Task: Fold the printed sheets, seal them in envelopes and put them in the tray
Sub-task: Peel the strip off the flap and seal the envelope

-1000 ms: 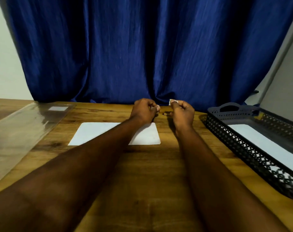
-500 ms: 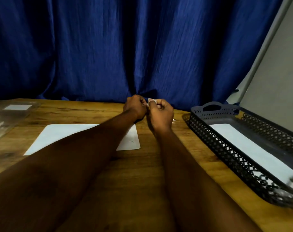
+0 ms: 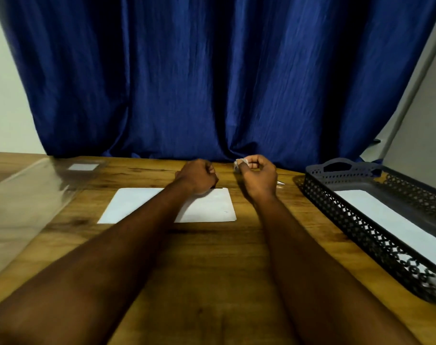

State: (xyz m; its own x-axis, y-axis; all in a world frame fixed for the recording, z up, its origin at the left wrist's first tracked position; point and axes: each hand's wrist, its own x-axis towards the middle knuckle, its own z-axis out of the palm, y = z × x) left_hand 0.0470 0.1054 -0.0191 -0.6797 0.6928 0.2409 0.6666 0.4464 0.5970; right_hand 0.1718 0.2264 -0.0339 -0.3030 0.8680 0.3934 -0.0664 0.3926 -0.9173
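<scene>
A white envelope lies flat on the wooden table, partly under my left forearm. My left hand rests as a closed fist at the envelope's far edge; nothing shows in it. My right hand hovers to the right of the envelope, fingers pinched on a small crumpled white paper scrap. A dark perforated tray stands at the right with a white envelope lying inside.
A clear plastic sleeve with a small white label lies at the left. A pen tip pokes out behind my right hand. A blue curtain hangs behind the table. A grey panel leans at the right.
My hands were close together over the table's far edge; they have drawn apart, the right keeping the scrap. The camera view swung right, then back left.
</scene>
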